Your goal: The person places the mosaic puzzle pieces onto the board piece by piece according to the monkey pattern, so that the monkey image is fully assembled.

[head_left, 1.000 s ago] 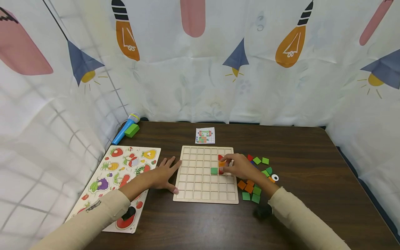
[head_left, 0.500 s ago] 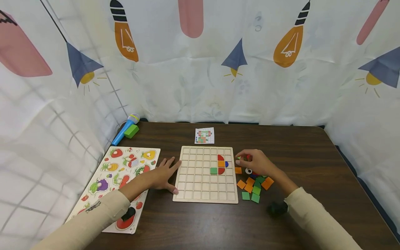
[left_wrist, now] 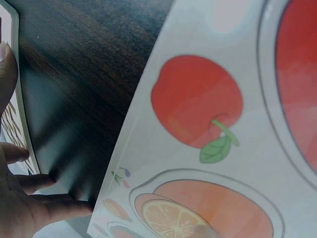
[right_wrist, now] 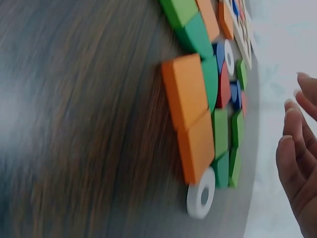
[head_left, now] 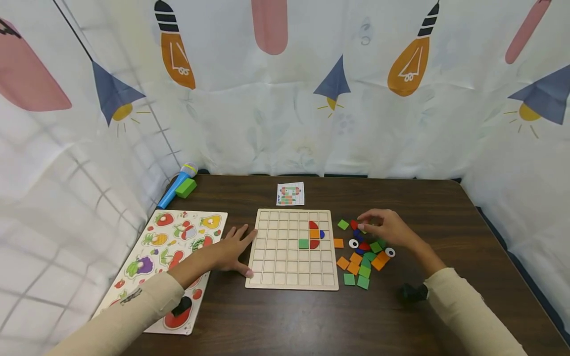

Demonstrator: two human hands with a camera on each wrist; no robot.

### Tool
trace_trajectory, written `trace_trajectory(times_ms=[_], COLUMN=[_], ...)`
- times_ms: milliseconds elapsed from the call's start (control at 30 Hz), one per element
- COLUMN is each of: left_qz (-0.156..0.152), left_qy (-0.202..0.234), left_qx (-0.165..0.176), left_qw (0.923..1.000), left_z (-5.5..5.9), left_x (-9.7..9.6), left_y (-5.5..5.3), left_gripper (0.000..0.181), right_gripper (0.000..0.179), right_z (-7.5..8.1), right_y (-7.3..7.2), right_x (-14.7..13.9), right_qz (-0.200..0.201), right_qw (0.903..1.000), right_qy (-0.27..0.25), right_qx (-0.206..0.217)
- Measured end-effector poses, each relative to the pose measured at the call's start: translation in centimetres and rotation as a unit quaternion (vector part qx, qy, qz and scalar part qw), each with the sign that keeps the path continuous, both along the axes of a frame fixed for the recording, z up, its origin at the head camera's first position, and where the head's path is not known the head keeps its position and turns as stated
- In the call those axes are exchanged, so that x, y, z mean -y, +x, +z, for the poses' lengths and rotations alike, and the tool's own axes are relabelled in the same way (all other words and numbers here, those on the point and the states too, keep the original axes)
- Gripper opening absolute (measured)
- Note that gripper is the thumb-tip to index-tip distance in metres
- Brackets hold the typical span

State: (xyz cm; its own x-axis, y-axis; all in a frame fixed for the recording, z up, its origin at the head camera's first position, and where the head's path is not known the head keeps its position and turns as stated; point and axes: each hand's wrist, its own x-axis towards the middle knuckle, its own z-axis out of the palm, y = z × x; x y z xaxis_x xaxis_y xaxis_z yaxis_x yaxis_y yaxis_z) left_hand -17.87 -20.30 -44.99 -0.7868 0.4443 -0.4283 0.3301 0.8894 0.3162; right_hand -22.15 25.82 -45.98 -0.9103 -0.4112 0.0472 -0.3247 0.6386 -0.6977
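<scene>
A wooden grid board (head_left: 277,262) lies on the table, seen in the head view. My left hand (head_left: 228,250) rests at its left edge with fingers spread and the thumb on the lower corner. On the board's right side sit an orange square (head_left: 314,234), two red curved pieces, a blue half-round piece (head_left: 322,234) and a green square (head_left: 304,244). Over the loose pieces to the right hovers my right hand (head_left: 388,229), thumb and fingers apart and nothing between them. Below it are a red piece (head_left: 354,225), white rings (head_left: 353,243) and orange squares (head_left: 380,260).
A pattern card (head_left: 290,194) lies behind the board. To the left is a fruit picture board (head_left: 147,242), partly under my left forearm. A toy microphone (head_left: 178,185) and a green block (head_left: 185,188) stand at the back left. A patterned curtain hangs behind the table.
My right hand has left the board and moved right over the loose pieces. The orange square it was touching and the blue piece now show on the board. My left hand stays put.
</scene>
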Motion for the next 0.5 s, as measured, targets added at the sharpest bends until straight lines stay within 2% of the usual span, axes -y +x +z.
trace_trajectory(times_ms=[133, 333, 500], left_qz=[-0.001, -0.005, -0.005], left_qy=[0.000, 0.001, 0.002], left_qx=[-0.001, -0.006, -0.007], left_qw=[1.0000, 1.0000, 1.0000], left_z=[0.0, 0.0, -0.3], left_x=[0.0, 0.1, 0.2], left_y=[0.1, 0.1, 0.0], left_gripper=[0.112, 0.112, 0.113], right_gripper=[0.025, 0.028, 0.023], right_z=[-0.1, 0.2, 0.2], right_y=[0.1, 0.8, 1.9], right_x=[-1.3, -3.1, -4.9], right_qz=[0.022, 0.035, 0.055], right_qw=[0.9996, 0.9982, 0.9964], right_qy=[0.016, 0.043, 0.051], right_qx=[-0.008, 0.024, 0.040])
